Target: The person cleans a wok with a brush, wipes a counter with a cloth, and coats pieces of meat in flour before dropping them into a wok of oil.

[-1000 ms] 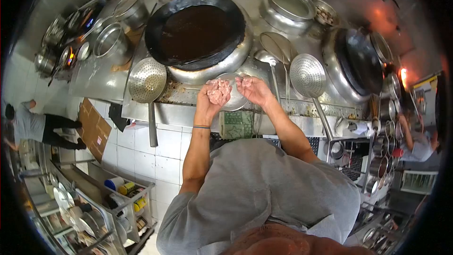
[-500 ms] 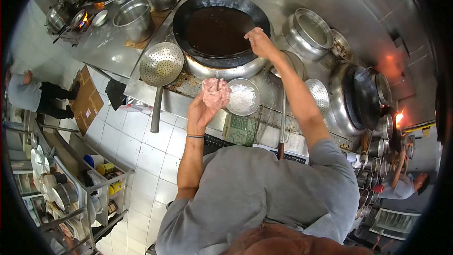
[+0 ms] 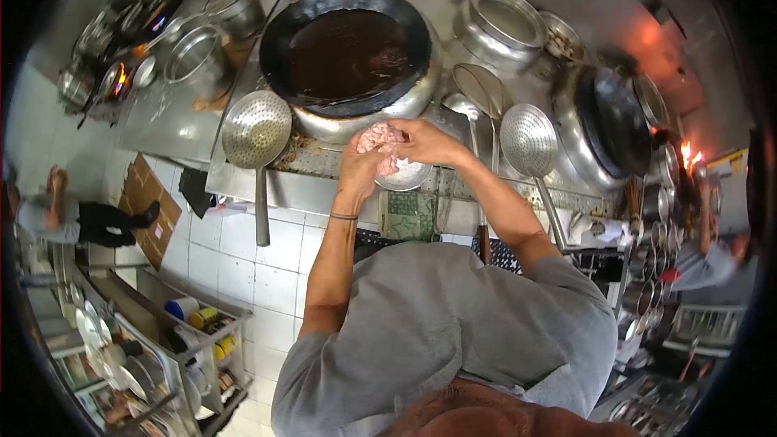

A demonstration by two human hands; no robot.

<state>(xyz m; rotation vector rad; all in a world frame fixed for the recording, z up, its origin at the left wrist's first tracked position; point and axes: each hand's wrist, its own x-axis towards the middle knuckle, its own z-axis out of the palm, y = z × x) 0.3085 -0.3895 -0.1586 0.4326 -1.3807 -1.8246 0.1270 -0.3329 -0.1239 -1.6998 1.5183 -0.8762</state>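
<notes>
A lump of pink raw minced meat rests in my left hand, whose fingers curl round it. My right hand is at the lump's right side, its fingers closed on some of the meat, with a bit hanging below. Just under the hands, a metal bowl with something white in it is partly covered. Beyond them sits a large black wok of dark liquid, with a pale pinkish patch in the liquid at its right.
One perforated ladle lies left of the wok, another to the right. A green patterned box stands at the front edge. Flames burn far right. One person is at left, another at right.
My right hand has come back from over the wok to the meat in my left hand. A pale patch now shows in the liquid. The whole view has shifted slightly.
</notes>
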